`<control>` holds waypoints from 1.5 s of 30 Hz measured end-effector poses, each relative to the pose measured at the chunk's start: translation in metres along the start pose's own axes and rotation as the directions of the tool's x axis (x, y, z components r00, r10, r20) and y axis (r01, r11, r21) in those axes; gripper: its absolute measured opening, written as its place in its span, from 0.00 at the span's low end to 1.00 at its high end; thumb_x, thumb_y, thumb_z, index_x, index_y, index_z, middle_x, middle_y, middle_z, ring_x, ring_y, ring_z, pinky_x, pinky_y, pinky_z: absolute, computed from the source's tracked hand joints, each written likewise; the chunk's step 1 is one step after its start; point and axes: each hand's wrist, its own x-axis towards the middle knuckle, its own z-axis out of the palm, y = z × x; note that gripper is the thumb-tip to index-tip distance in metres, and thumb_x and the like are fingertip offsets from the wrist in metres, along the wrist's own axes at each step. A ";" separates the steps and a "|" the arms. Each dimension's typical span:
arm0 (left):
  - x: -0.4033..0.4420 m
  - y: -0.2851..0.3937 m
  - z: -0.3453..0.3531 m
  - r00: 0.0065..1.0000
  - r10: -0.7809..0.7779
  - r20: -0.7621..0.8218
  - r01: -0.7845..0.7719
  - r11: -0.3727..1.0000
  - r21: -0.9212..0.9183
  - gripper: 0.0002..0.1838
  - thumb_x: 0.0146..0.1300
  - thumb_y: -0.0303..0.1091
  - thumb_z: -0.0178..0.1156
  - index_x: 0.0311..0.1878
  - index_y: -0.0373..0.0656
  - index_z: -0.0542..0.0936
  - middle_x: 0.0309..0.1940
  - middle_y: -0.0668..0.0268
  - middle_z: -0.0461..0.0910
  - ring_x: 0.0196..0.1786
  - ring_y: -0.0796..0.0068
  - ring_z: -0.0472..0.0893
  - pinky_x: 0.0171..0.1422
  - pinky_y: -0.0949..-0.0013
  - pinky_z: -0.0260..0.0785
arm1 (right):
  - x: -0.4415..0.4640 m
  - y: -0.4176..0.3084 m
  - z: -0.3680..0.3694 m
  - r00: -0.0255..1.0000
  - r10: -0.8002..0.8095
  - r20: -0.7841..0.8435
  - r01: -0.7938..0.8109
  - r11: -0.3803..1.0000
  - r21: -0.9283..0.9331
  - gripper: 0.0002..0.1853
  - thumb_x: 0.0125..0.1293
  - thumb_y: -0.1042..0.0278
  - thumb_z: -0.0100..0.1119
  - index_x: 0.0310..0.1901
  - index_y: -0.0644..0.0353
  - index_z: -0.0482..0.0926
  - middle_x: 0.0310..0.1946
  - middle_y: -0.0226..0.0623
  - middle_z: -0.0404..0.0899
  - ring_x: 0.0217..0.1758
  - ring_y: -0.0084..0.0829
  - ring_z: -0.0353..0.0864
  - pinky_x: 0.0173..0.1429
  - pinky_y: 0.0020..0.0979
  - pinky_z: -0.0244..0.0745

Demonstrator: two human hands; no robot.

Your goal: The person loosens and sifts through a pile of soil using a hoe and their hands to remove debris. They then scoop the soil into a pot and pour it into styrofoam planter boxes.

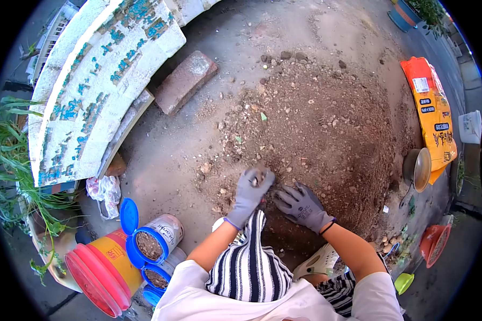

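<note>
Both my hands wear grey gloves and are at the near edge of a wide heap of brown soil [326, 123] mixed with small stones. My left hand [253, 188] is curled, its fingertips closed round some small pale lumps like stones. Just to its right, my right hand [301, 206] lies palm down on the soil, fingers spread, with a dark band at the wrist. The two hands are apart.
A brick [186, 82] lies by a white slab with peeling blue paint [99, 85]. At lower left stand a red-and-yellow bucket [104, 267] and blue-lidded cans [158, 238] of soil. An orange bag [429, 112], a metal bowl [422, 168] and a red pot [435, 243] are at right.
</note>
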 end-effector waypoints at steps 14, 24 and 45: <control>0.234 0.284 -0.362 0.984 0.118 -0.130 -0.176 0.675 -0.717 0.12 0.62 0.41 0.61 0.37 0.43 0.74 0.26 0.69 0.73 0.23 0.81 0.70 0.26 0.77 0.65 | 0.005 -0.005 -0.011 0.999 -0.006 0.035 0.006 1.000 -0.011 0.32 0.53 0.57 0.62 0.62 0.48 0.69 0.59 0.34 0.68 0.65 0.37 0.63 0.69 0.50 0.55; 0.283 0.266 -0.586 0.732 0.263 -0.629 0.392 0.592 0.704 0.33 0.55 0.56 0.63 0.57 0.41 0.75 0.53 0.52 0.75 0.60 0.58 0.71 0.66 0.61 0.60 | 0.002 -0.006 -0.008 0.994 0.027 0.107 -0.033 0.998 0.052 0.34 0.51 0.58 0.64 0.63 0.47 0.68 0.59 0.35 0.67 0.65 0.39 0.63 0.70 0.51 0.54; -0.023 -0.037 -0.049 0.998 0.069 0.006 -0.069 0.981 0.179 0.20 0.57 0.35 0.60 0.53 0.40 0.77 0.54 0.54 0.76 0.61 0.51 0.71 0.68 0.54 0.57 | 0.056 -0.038 0.003 1.000 -0.029 0.012 0.028 0.998 0.058 0.29 0.51 0.60 0.62 0.58 0.47 0.72 0.59 0.33 0.69 0.66 0.34 0.64 0.72 0.49 0.53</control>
